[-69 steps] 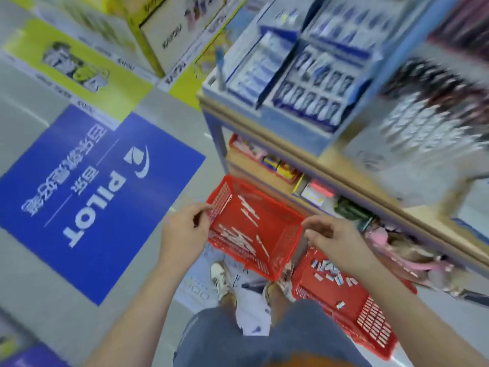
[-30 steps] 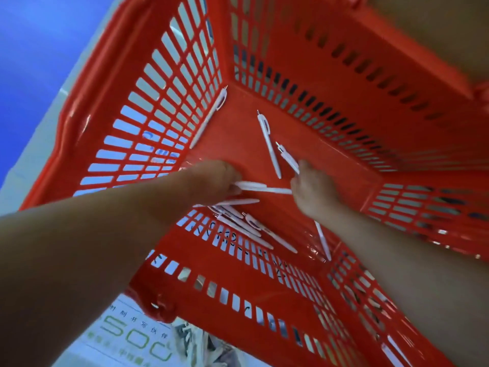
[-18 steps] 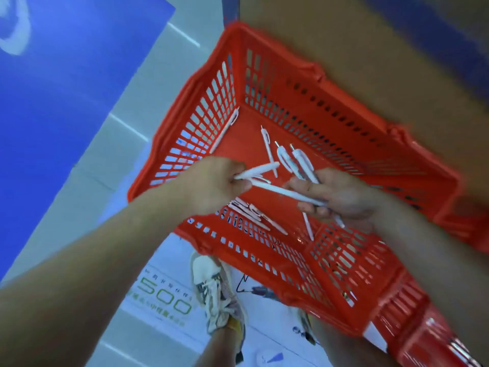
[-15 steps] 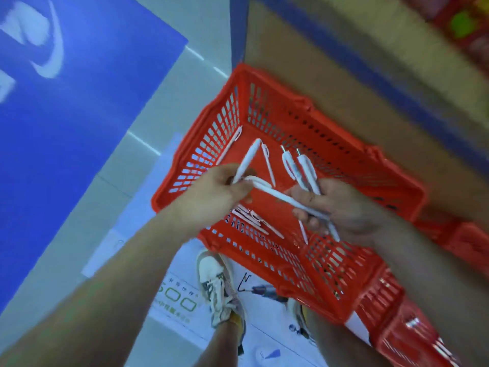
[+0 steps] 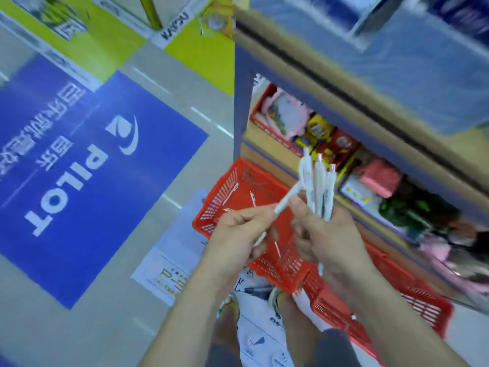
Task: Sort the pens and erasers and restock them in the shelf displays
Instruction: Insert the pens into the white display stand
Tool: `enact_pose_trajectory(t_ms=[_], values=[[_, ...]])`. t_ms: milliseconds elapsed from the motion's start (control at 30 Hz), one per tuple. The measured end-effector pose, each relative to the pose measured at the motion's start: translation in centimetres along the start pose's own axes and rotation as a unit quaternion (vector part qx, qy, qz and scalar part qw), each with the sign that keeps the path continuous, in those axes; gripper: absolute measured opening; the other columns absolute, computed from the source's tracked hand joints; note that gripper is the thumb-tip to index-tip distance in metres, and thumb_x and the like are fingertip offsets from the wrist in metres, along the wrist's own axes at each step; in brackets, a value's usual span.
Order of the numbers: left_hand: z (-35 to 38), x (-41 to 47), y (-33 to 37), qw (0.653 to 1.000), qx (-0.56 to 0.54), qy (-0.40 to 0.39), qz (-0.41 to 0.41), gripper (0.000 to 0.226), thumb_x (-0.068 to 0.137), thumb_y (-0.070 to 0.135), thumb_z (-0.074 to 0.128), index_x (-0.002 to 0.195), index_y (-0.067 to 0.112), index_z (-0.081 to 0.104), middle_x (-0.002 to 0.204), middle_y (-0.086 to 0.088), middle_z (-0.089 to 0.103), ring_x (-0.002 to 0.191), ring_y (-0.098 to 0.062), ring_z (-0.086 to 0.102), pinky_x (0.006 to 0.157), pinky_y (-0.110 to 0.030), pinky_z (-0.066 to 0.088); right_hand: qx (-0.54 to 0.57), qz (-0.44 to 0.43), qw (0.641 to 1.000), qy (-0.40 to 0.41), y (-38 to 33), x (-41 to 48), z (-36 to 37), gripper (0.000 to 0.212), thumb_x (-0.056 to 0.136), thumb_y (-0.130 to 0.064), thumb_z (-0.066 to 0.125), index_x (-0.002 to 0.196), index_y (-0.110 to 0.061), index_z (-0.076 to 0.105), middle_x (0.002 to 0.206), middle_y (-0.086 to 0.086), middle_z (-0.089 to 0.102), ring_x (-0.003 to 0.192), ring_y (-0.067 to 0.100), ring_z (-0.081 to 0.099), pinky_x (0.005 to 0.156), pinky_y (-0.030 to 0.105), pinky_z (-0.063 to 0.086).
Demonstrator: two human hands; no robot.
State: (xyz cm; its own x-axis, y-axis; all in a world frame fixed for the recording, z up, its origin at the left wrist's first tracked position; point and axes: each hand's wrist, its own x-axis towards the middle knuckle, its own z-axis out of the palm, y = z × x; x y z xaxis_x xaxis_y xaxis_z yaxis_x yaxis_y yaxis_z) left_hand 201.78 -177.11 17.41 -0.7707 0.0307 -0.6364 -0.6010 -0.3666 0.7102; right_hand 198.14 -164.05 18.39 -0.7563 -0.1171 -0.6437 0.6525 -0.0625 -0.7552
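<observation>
My right hand [image 5: 326,235] grips a bunch of white pens [image 5: 318,185] upright, tips pointing up toward the shelf. My left hand [image 5: 238,231] pinches one more white pen [image 5: 287,198], which slants up to the right and touches the bunch. Both hands are raised above a red basket [image 5: 225,192] on the floor, where a few white pens [image 5: 252,198] still lie. A second red basket [image 5: 412,305] stands to its right; its contents are hidden.
A shelf unit [image 5: 344,83] with blue edging rises on the right, its lower shelf packed with colourful boxes [image 5: 336,144] and pink items. A blue floor sticker [image 5: 79,165] lies at left. My shoes [image 5: 230,305] stand on a white floor graphic beside the baskets.
I have straightened up from the basket. Both hands lifted out of it holding pens, and the right hand's bunch turned upright. The shelf came into view.
</observation>
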Motion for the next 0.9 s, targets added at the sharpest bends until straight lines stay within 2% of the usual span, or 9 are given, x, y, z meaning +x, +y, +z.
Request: enact_pose_trajectory(t_ms=[100, 200, 267, 333, 400, 467, 600, 833, 900], values=[[2.6, -4.1, 3.7, 0.997, 0.054, -0.012, 0.047, 0.021, 0.091, 0.013, 0.056, 0.094, 0.021, 0.075, 0.059, -0.001, 0.052, 0.046, -0.009, 0.032, 0.042, -0.015, 0.025, 0.014, -0.05, 0.998, 0.022, -4.2, -4.3, -0.5, 0.019, 0.088, -0.014, 0.062, 0.073, -0.007, 0.052, 0.051, 0.008, 0.035, 0.034, 0.007, 0.021, 0.039, 0.012, 0.019], [4.6, -7.6, 7.2, 0.99, 0.097, -0.033, 0.093, 0.021, 0.088, 0.015, 0.06, 0.096, 0.028, 0.075, 0.063, 0.002, 0.056, 0.052, -0.007, 0.041, 0.05, -0.019, 0.032, 0.039, -0.09, 0.995, 0.03, -8.2, -8.3, -1.2, 0.013, 0.089, -0.007, 0.059, 0.079, -0.001, 0.054, 0.056, 0.011, 0.034, 0.035, 0.008, 0.019, 0.041, 0.016, 0.012], [6.0, -9.9, 9.4, 0.981, 0.135, -0.055, 0.127, 0.022, 0.083, 0.018, 0.067, 0.102, 0.028, 0.073, 0.084, -0.002, 0.072, 0.075, -0.013, 0.061, 0.07, -0.031, 0.049, 0.063, -0.116, 0.991, 0.033, -10.7, -10.7, -1.5, 0.013, 0.087, -0.01, 0.062, 0.076, -0.007, 0.057, 0.059, 0.013, 0.035, 0.036, 0.008, 0.019, 0.042, 0.02, 0.01], [7.4, -11.9, 11.3, 0.973, 0.154, -0.056, 0.161, 0.029, 0.075, 0.02, 0.069, 0.103, 0.028, 0.074, 0.099, -0.015, 0.071, 0.092, -0.022, 0.063, 0.085, -0.042, 0.049, 0.068, -0.156, 0.985, 0.025, -13.1, -12.9, -2.1, 0.017, 0.085, -0.014, 0.064, 0.068, -0.012, 0.059, 0.054, 0.014, 0.039, 0.034, 0.009, 0.022, 0.04, 0.015, 0.014], [8.8, -13.5, 12.9, 0.973, 0.132, -0.04, 0.186, 0.028, 0.071, 0.018, 0.071, 0.097, 0.027, 0.075, 0.095, -0.011, 0.072, 0.086, -0.02, 0.063, 0.081, -0.041, 0.051, 0.063, -0.193, 0.979, 0.011, -15.3, -14.8, -3.0, 0.015, 0.083, -0.015, 0.063, 0.069, -0.01, 0.06, 0.049, 0.01, 0.043, 0.032, 0.008, 0.024, 0.039, 0.012, 0.02], [10.0, -14.7, 14.3, 0.973, 0.089, -0.028, 0.212, 0.022, 0.07, 0.015, 0.072, 0.09, 0.023, 0.075, 0.082, -0.005, 0.07, 0.072, -0.014, 0.061, 0.069, -0.029, 0.051, 0.064, -0.219, 0.974, -0.003, -17.3, -16.5, -4.1, 0.013, 0.079, -0.019, 0.063, 0.075, -0.007, 0.06, 0.049, 0.006, 0.047, 0.031, 0.007, 0.025, 0.038, 0.012, 0.021], [12.7, -16.4, 16.6, 0.974, -0.057, 0.002, 0.218, 0.017, 0.071, 0.011, 0.067, 0.086, 0.003, 0.064, 0.066, -0.011, 0.064, 0.057, -0.017, 0.058, 0.053, -0.021, 0.051, 0.028, -0.253, 0.967, 0.02, -20.3, -19.0, -7.2, 0.004, 0.084, -0.009, 0.061, 0.081, -0.008, 0.064, 0.061, 0.013, 0.056, 0.034, 0.009, 0.028, 0.036, 0.016, 0.024], [18.9, -16.8, 19.8, 0.968, 0.018, 0.002, 0.249, 0.018, 0.067, 0.021, 0.067, 0.079, 0.008, 0.065, 0.063, -0.01, 0.065, 0.053, -0.016, 0.061, 0.049, -0.021, 0.052, -0.051, -0.283, 0.954, 0.084, -21.9, -20.5, -12.8, 0.012, 0.085, -0.007, 0.066, 0.078, -0.017, 0.067, 0.042, -0.008, 0.041, 0.04, 0.012, 0.028, 0.045, 0.027, 0.025], [20.7, -16.3, 20.2, 0.968, 0.045, 0.003, 0.247, 0.017, 0.063, 0.016, 0.069, 0.078, 0.008, 0.066, 0.06, -0.009, 0.065, 0.052, -0.016, 0.062, 0.049, -0.02, 0.052, -0.07, -0.296, 0.946, 0.11, -22.1, -20.7, -14.4, 0.014, 0.084, -0.005, 0.067, 0.078, -0.017, 0.066, 0.039, -0.011, 0.042, 0.038, 0.008, 0.029, 0.043, 0.023, 0.027]])
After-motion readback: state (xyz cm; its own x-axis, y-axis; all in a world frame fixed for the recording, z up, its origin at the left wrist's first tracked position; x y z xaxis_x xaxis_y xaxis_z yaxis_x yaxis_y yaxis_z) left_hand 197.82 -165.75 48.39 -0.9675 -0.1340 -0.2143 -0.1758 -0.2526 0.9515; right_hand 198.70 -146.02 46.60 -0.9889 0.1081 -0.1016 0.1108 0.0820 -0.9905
